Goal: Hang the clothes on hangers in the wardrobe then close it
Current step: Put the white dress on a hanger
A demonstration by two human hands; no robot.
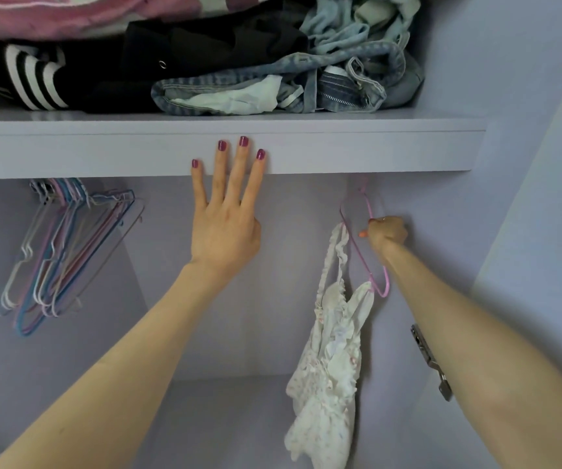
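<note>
Wardrobe (526,96): open
Left hand (227,228): flat on shelf (374,150)
Right hand (387,235): grips pink hanger (379,262) carrying floral top (330,360)
Left: shelf clothes (205,62); spare hangers (63,245)

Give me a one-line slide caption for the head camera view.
Right hand hanging white top on pink hanger; left hand braces on shelf.

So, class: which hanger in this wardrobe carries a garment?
The pink hanger on the right, gripped by the right hand, holds the white floral garment. The bunched hangers at left hang bare.

Two hands (225,228), perhaps ten hangers (66,245).
</note>
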